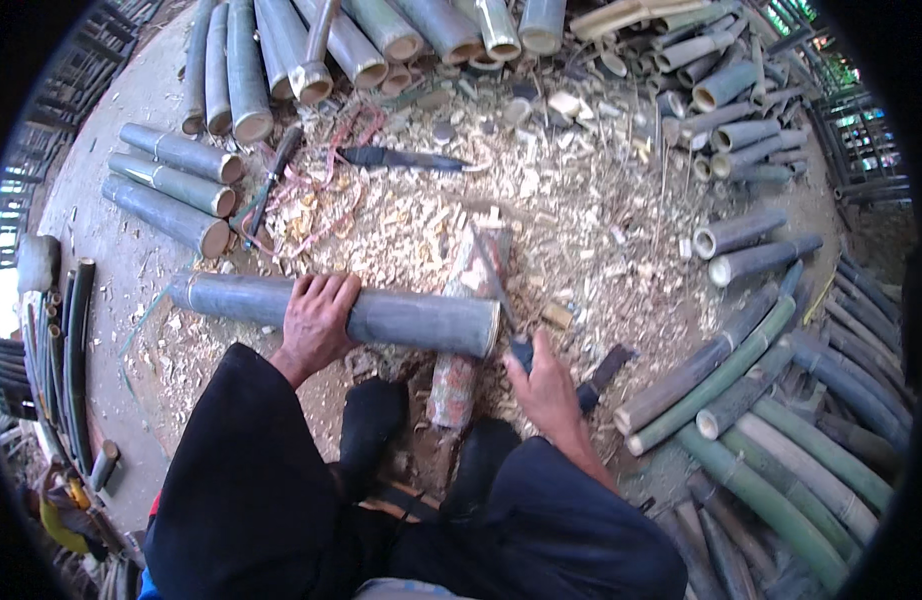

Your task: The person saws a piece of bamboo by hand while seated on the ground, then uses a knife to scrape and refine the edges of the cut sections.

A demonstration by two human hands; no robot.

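A thick grey-green bamboo section (421, 318) lies crosswise in front of me, its right part resting over a short reddish, pale-patched log (453, 392). My left hand (319, 318) is closed over the middle of the bamboo, fingers wrapped across its top. Just past the bamboo's cut right end, my right hand (549, 385) is closed round the dark handle of a knife (489, 265). The blade points away from me and passes close to that end; whether they touch, I cannot tell. My right palm and part of the handle are hidden.
Wood chips (401, 225) cover the ground. Beyond them lie a dark-handled blade (406, 158) and a pink cord (326, 175). Cut bamboo sections (171, 187) lie at the left, with more along the far side. Long bamboo poles (716, 360) crowd the right. A person (66, 515) is at the lower left.
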